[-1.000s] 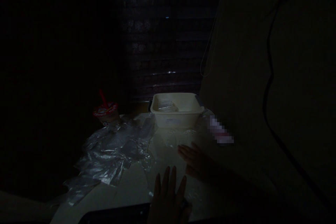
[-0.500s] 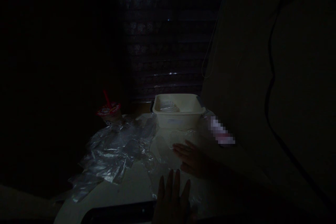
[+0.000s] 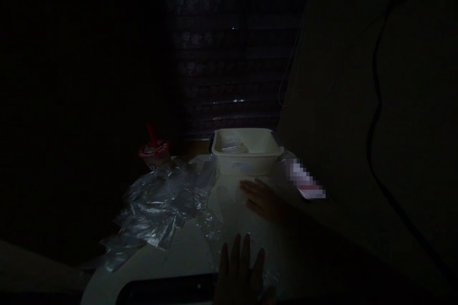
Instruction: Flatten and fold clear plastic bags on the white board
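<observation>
My left hand [image 3: 239, 271] lies palm down near the front edge of the table, fingers spread over a clear plastic bag [image 3: 229, 228] that is spread flat. Farther forward, my right hand [image 3: 263, 200] reaches in from the right, its fingers stretched out across the same thin plastic. Neither hand grips anything that I can see. To the left is a crumpled pile of clear plastic bags [image 3: 153, 214]. Beyond my right hand stands a cream plastic tub [image 3: 246, 164] with a clear plastic packet [image 3: 232, 145] inside. Dim light hides the plastic's exact edges.
At the left back stands a sealed drink cup [image 3: 155, 152] with a red straw. A pinkish, pixelated object [image 3: 307, 181] lies at the right. A black object [image 3: 164, 288] sits along the front of the white table [image 3: 189, 250]. Dark blinds [image 3: 229, 62] hang behind; a cable [image 3: 372, 128] runs along the right.
My right hand has slid forward over the plastic, towards the tub. My left hand stays flat near the front edge. The whole view has shifted slightly.
</observation>
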Demonstrator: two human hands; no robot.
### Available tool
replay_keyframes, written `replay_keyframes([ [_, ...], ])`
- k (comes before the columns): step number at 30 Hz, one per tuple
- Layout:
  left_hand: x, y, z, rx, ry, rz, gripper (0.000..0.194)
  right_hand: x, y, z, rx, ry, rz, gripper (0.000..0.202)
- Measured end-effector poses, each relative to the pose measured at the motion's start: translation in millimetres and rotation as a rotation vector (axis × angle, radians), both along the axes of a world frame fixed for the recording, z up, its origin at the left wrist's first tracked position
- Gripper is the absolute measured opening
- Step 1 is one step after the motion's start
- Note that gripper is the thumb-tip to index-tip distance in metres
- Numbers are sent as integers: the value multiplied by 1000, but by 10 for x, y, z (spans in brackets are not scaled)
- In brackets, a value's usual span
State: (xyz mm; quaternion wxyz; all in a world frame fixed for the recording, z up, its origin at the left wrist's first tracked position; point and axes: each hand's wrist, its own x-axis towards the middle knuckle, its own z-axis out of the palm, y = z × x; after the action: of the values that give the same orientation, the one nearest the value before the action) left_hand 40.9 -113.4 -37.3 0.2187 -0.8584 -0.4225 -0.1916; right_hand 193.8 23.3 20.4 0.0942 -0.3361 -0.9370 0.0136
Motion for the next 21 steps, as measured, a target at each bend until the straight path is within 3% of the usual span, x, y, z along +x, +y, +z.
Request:
replay_keyframes([
  [3, 7, -4, 5, 18, -1, 15, 57, -24, -106, -20, -48, -12, 115, 49],
  [8, 57, -40, -40, -27, 21, 45, 55, -129, -64, 11, -76, -32, 15, 50],
  [13, 138, -80, -142, -80, -68, 148, 54, -318, -138, 92, -77, -7, 210, 49],
  [15, 143, -70, -133, -77, -67, 138, 55, -390, -125, 87, -84, -8, 206, 49],
  [18, 127, -37, -1, -71, -38, 53, 55, -480, -8, 92, -97, -5, 111, 46],
  [21, 65, -72, 241, -128, -79, 28, 50, -581, 99, 156, -172, 54, 15, 34],
])
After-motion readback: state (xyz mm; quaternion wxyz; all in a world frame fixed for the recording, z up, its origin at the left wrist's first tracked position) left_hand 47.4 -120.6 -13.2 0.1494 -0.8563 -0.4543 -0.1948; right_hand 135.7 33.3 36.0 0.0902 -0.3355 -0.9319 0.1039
